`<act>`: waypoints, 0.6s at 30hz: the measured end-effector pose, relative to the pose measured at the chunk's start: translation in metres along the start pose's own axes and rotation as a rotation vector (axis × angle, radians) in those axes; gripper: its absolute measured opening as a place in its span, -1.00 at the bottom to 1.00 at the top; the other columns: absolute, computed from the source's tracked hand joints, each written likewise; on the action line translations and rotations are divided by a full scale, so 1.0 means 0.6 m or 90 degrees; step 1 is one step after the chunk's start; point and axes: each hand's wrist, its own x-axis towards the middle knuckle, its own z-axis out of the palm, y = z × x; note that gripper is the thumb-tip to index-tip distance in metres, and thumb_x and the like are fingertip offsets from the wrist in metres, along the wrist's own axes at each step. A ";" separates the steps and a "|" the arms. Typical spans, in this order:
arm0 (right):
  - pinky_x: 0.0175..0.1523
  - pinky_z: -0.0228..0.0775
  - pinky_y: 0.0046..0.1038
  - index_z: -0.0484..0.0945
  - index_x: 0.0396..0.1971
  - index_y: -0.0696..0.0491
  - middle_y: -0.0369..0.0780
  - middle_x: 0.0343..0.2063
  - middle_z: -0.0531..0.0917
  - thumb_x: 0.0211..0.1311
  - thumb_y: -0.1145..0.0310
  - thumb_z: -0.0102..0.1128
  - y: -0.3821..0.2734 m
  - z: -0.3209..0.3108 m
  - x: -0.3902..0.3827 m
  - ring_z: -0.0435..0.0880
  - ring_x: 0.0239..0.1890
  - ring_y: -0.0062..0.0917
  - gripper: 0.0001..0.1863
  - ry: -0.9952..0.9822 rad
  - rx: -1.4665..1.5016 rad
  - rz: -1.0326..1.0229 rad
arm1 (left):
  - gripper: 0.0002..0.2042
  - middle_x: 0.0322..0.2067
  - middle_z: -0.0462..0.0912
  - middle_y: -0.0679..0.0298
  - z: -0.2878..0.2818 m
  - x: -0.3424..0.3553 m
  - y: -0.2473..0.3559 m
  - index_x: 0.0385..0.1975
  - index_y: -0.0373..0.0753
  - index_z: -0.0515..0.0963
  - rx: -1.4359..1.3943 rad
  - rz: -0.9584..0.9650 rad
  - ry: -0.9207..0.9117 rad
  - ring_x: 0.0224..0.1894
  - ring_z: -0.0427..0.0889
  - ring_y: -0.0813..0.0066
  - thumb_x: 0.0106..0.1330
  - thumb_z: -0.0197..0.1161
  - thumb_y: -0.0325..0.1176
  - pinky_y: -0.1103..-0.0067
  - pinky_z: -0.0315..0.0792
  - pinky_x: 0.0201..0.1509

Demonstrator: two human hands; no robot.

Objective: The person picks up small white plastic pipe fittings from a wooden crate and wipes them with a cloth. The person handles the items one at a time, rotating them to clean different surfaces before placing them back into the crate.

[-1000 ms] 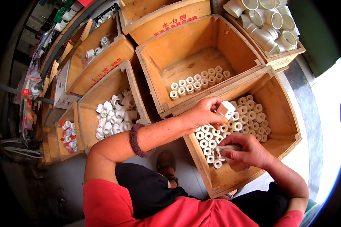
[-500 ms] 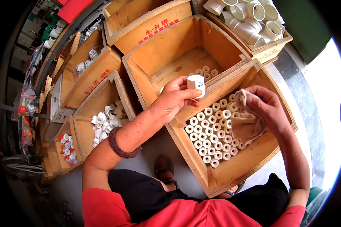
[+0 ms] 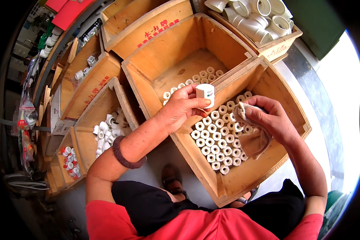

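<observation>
Between thumb and fingers my left hand (image 3: 184,106) grips a white plastic pipe fitting (image 3: 205,95), held upright above the divide between two wooden boxes. A dirty beige cloth (image 3: 255,140) hangs from my right hand (image 3: 270,118), whose fingers are closed on its upper end. The cloth is to the right of the fitting and apart from it. Below both hands, the near wooden box (image 3: 282,158) holds rows of white fittings (image 3: 217,137) standing on end, some hidden by the cloth. More such fittings (image 3: 203,75) line the near side of the far wooden box (image 3: 170,52).
White elbow-shaped fittings (image 3: 104,134) lie in a wooden box at the left, beside a narrow compartment of small orange-and-white parts (image 3: 71,162). Large white pipe fittings (image 3: 260,20) fill a crate at the far right. Another wooden box (image 3: 148,30) stands farther back.
My right hand and the cloth have moved left, closer to the fitting. The left hand keeps its hold on the fitting. The whole view has shifted slightly.
</observation>
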 end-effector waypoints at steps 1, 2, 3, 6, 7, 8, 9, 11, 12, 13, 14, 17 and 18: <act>0.00 0.45 -0.60 0.54 -0.13 0.20 -0.32 -0.27 0.64 0.30 0.24 0.23 -0.002 0.000 0.000 0.59 -0.16 -0.71 -0.67 -0.003 0.007 -0.001 | -0.60 -0.08 0.61 0.17 0.001 -0.001 0.000 0.07 -0.29 0.38 -0.007 0.002 -0.007 -0.20 0.61 0.50 0.23 0.27 -0.51 0.57 0.54 -0.17; -0.01 0.46 -0.60 0.54 -0.13 0.20 -0.32 -0.27 0.64 0.30 0.24 0.23 -0.003 0.002 -0.001 0.59 -0.16 -0.71 -0.68 -0.006 0.015 -0.002 | -0.60 -0.08 0.61 0.17 0.002 -0.001 -0.001 0.07 -0.28 0.38 -0.008 -0.002 -0.007 -0.20 0.61 0.50 0.23 0.27 -0.51 0.57 0.54 -0.17; -0.03 0.46 -0.60 0.54 -0.14 0.19 -0.31 -0.30 0.64 0.30 0.24 0.23 -0.001 0.005 0.000 0.59 -0.19 -0.71 -0.68 -0.010 0.018 -0.006 | -0.60 -0.08 0.61 0.17 0.003 -0.001 -0.001 0.07 -0.28 0.38 -0.008 -0.005 -0.007 -0.20 0.61 0.51 0.23 0.27 -0.50 0.57 0.54 -0.17; -0.06 0.46 -0.60 0.55 -0.14 0.18 -0.31 -0.30 0.63 0.29 0.23 0.24 0.006 0.010 0.004 0.59 -0.21 -0.71 -0.68 -0.026 -0.046 -0.018 | -0.60 -0.05 0.60 0.16 0.005 0.001 0.002 0.06 -0.29 0.38 -0.003 -0.008 -0.011 -0.19 0.61 0.51 0.23 0.27 -0.50 0.56 0.54 -0.16; -0.03 0.46 -0.60 0.53 -0.13 0.16 -0.32 -0.27 0.64 0.27 0.23 0.26 -0.006 0.015 0.000 0.59 -0.18 -0.71 -0.68 -0.045 -0.044 0.015 | -0.60 -0.05 0.60 0.16 0.004 0.002 0.002 0.07 -0.29 0.38 -0.002 -0.004 -0.012 -0.18 0.61 0.51 0.23 0.27 -0.50 0.56 0.54 -0.16; -0.03 0.45 -0.59 0.54 -0.12 0.15 -0.33 -0.28 0.63 0.26 0.25 0.26 0.004 0.016 0.004 0.58 -0.18 -0.71 -0.68 -0.061 -0.029 0.017 | -0.60 -0.04 0.60 0.15 0.004 0.003 0.002 0.07 -0.29 0.38 -0.001 -0.001 -0.014 -0.18 0.61 0.50 0.23 0.27 -0.49 0.56 0.54 -0.16; -0.03 0.45 -0.59 0.54 -0.11 0.15 -0.33 -0.28 0.64 0.26 0.26 0.26 0.000 0.024 0.005 0.58 -0.18 -0.71 -0.69 -0.082 -0.023 0.019 | -0.59 -0.02 0.59 0.14 0.005 0.001 0.004 0.07 -0.30 0.37 0.010 0.001 -0.007 -0.17 0.61 0.49 0.22 0.27 -0.49 0.55 0.55 -0.15; -0.03 0.44 -0.59 0.55 -0.10 0.13 -0.33 -0.27 0.64 0.26 0.30 0.26 -0.018 0.044 0.007 0.58 -0.18 -0.70 -0.71 -0.105 -0.050 0.035 | -0.59 -0.01 0.58 0.14 0.007 0.001 0.007 0.08 -0.30 0.37 0.012 0.004 -0.007 -0.15 0.61 0.48 0.22 0.27 -0.49 0.54 0.55 -0.13; -0.03 0.44 -0.58 0.55 -0.11 0.12 -0.33 -0.27 0.64 0.26 0.30 0.25 -0.013 0.050 0.011 0.58 -0.18 -0.70 -0.72 -0.138 -0.051 0.015 | -0.58 -0.01 0.58 0.14 0.007 0.002 0.009 0.08 -0.31 0.36 0.014 0.007 -0.008 -0.15 0.61 0.48 0.22 0.27 -0.49 0.54 0.55 -0.12; -0.03 0.44 -0.58 0.55 -0.11 0.12 -0.32 -0.27 0.64 0.26 0.28 0.25 -0.015 0.059 0.011 0.58 -0.18 -0.70 -0.71 -0.157 -0.046 0.022 | -0.58 0.00 0.57 0.14 0.006 0.003 0.009 0.09 -0.31 0.35 0.018 0.004 -0.013 -0.11 0.61 0.46 0.22 0.26 -0.50 0.54 0.55 -0.09; -0.03 0.44 -0.57 0.56 -0.11 0.12 -0.32 -0.27 0.63 0.26 0.27 0.25 -0.021 0.071 0.011 0.58 -0.17 -0.71 -0.71 -0.176 -0.042 0.030 | -0.59 -0.06 0.57 0.18 0.008 0.005 0.009 0.06 -0.30 0.37 0.010 0.011 -0.012 -0.14 0.60 0.48 0.21 0.29 -0.49 0.56 0.55 -0.12; -0.01 0.44 -0.56 0.55 -0.08 0.11 -0.30 -0.27 0.64 0.23 0.29 0.26 -0.039 0.101 0.017 0.59 -0.18 -0.67 -0.68 -0.226 -0.121 -0.044 | -0.61 -0.16 0.59 0.24 0.016 0.003 0.014 0.01 -0.28 0.40 -0.027 0.024 -0.003 -0.20 0.59 0.52 0.20 0.32 -0.47 0.60 0.53 -0.18; 0.00 0.44 -0.54 0.54 -0.05 0.11 -0.28 -0.26 0.65 0.22 0.30 0.26 -0.043 0.113 0.018 0.59 -0.17 -0.66 -0.66 -0.235 -0.147 -0.107 | -0.62 -0.16 0.59 0.23 0.021 -0.001 0.020 0.01 -0.28 0.40 -0.027 0.013 0.006 -0.19 0.59 0.52 0.20 0.31 -0.48 0.59 0.53 -0.18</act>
